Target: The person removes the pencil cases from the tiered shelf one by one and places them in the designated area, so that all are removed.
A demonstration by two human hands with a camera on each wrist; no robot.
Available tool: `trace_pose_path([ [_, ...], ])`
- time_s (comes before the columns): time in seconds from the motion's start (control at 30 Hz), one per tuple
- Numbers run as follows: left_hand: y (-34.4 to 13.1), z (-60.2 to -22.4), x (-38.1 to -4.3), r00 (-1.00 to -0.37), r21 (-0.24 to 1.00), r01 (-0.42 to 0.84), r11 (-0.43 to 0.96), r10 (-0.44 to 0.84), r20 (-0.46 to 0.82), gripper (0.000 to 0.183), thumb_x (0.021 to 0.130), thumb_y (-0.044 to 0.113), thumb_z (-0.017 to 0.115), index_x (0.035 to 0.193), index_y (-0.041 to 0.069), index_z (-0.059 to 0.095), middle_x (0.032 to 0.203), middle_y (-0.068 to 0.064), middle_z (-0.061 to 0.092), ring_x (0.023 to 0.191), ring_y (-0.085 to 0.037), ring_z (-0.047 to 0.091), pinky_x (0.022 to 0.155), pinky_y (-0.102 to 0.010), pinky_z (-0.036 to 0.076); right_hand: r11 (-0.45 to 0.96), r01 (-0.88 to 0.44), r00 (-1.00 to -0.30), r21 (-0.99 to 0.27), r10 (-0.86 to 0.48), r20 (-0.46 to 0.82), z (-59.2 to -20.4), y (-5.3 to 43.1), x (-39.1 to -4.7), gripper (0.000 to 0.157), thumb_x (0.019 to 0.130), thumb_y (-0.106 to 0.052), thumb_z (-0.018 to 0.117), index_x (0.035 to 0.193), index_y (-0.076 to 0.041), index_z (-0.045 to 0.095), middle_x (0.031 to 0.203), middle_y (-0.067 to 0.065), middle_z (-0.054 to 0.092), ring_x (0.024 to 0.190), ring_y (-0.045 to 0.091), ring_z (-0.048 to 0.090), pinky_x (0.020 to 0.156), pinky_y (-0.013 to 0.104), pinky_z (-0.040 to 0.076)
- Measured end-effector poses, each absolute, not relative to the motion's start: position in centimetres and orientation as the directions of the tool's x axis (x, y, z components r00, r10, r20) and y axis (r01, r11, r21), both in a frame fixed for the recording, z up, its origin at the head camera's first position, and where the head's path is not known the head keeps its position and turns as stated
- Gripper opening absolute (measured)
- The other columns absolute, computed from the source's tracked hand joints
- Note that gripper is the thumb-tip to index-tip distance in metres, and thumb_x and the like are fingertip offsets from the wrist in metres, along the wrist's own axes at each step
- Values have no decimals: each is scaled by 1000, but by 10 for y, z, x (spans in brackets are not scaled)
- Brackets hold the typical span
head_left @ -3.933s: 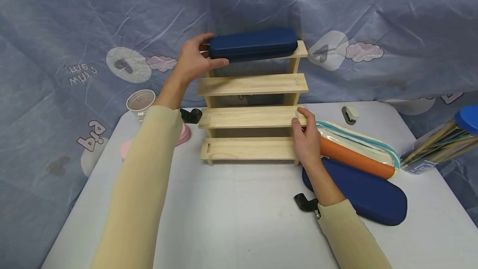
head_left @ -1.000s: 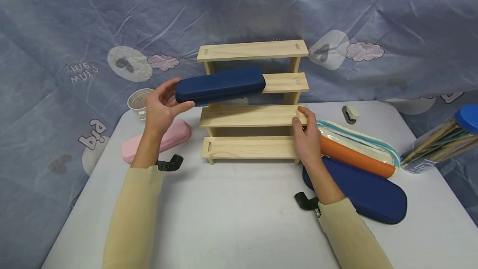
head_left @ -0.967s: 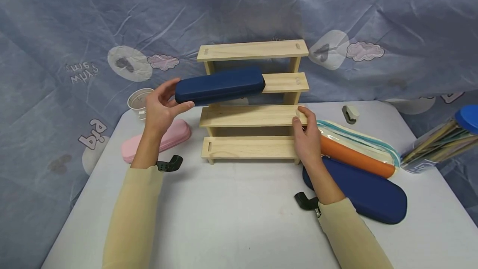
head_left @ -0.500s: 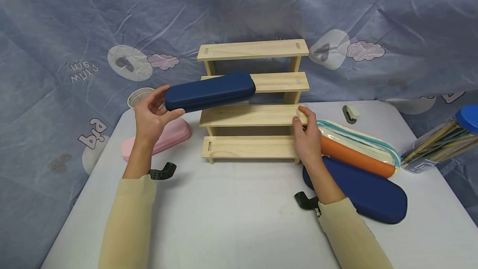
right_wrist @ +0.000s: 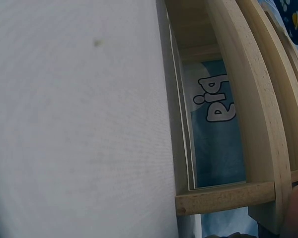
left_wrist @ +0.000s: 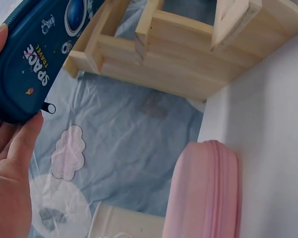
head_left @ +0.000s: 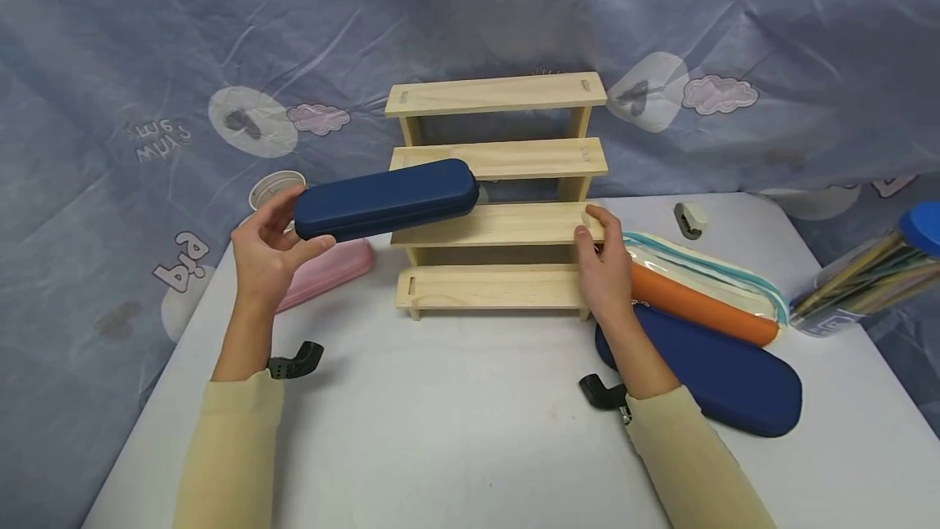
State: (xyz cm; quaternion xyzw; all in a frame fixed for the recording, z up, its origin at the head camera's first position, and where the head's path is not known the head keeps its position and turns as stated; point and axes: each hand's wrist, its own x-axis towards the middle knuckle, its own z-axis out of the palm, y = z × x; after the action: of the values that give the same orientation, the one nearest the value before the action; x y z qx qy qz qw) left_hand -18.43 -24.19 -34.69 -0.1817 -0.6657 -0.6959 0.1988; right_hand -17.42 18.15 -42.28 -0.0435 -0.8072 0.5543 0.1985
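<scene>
A dark blue zippered pencil case, printed with "SPACE TRAVEL" on the face seen in the left wrist view, is held in the air, tilted, by its left end. My left hand grips that end, thumb below and fingers behind. Behind it stands a four-step wooden shelf rack; the case's right end overlaps the middle steps in the head view. My right hand holds the right end of the second step from the bottom. A pink case lies on the table under the left hand, partly hidden.
Right of the rack lie an orange and clear pouch and a navy case. A small white and dark object and a blue-lidded jar of sticks stand farther out. A white canister stands back left. Patterned cloth hangs behind.
My left hand has taken the blue pencil case off the top step, then brought it down, leftward and nearer. The right hand stays on the rack.
</scene>
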Motion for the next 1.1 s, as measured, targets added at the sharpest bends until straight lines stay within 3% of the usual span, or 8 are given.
trace_pose_path([
  [1.1,-282,-368,-156,-866,868,492,-65,-145,479,69,63,-25,75,127,-13,53,123,-25,57,112,-31,56,86,-28,51,386,-144,-918,-911,291,268,-422,181,-174,48,98,-48,46,141,-28,43,143,3,44,121,25,48,94,46,40],
])
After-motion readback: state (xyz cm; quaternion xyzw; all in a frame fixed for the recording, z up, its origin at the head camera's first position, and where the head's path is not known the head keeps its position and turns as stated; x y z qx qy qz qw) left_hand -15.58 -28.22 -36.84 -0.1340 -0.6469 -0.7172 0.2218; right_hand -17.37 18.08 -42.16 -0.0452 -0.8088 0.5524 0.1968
